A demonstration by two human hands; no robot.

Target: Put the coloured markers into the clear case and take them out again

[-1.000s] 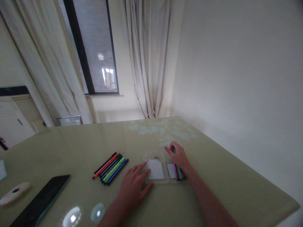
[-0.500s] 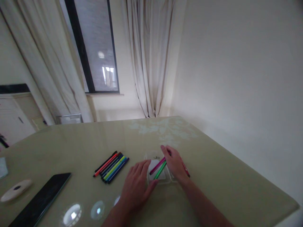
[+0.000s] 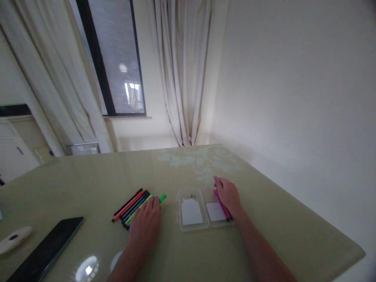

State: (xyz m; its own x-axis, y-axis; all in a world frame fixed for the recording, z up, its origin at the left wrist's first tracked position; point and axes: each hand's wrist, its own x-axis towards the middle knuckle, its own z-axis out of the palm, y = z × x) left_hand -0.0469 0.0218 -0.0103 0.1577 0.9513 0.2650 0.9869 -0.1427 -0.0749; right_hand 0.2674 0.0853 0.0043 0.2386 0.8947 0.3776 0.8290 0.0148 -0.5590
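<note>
My left hand [image 3: 145,221] lies over the near right side of a row of felt-tip markers [image 3: 132,205]. Its fingers are curled down on a green marker [image 3: 162,199], whose end pokes out beyond them; the rest of that marker is hidden. My right hand [image 3: 228,196] is closed around a magenta marker [image 3: 220,203] above the right half of an open clear plastic case [image 3: 192,228]. Another reddish marker shows beside the magenta one, partly covered by the hand. White cards [image 3: 191,212] lie in both halves of the case.
A black tablet or phone [image 3: 48,248] lies at the front left of the table [image 3: 188,258]. Left of it sits a white oval object [image 3: 14,239] with a dark spot. Round light reflections show on the tabletop. A wall [image 3: 293,98] runs along the right edge.
My left hand has moved left from the case to the marker row, carrying the green marker. My right hand has shifted right with the magenta marker, uncovering the case's left half.
</note>
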